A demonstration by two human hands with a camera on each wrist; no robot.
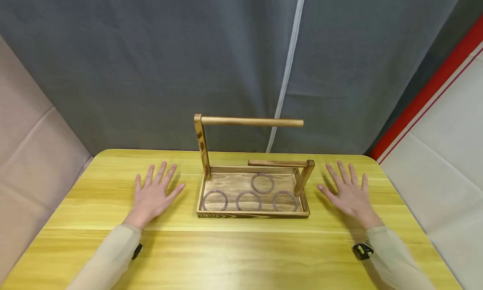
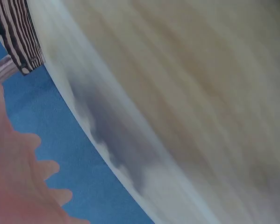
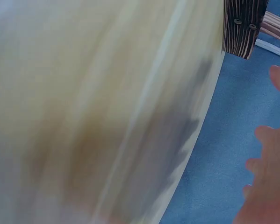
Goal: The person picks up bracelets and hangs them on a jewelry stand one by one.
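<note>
My left hand point(image 1: 151, 196) is spread out, palm down, to the left of a wooden stand, holding nothing. On the stand's other side my right hand point(image 1: 350, 195) is spread likewise and holds nothing. Both cast shadows on the table. The stand has a shallow tray point(image 1: 253, 214), a tall left post point(image 1: 202, 149) with an upper rod point(image 1: 253, 121), and a short right post point(image 1: 304, 177) with a lower rod point(image 1: 277, 163). Several purplish rings lie in the tray, one ring point(image 1: 252, 183) behind the others. Fingers of the left hand point(image 2: 13, 177) and right hand point(image 3: 270, 172) show in the wrist views.
The stand is on a yellow wood-grain table point(image 1: 249, 256) near its back edge. A grey curtain point(image 1: 151, 72) hangs behind. Pale panels flank both sides, with a red strip point(image 1: 430, 84) at right. Black wrist devices, such as the right wrist device point(image 1: 363, 251), sit under the sleeves.
</note>
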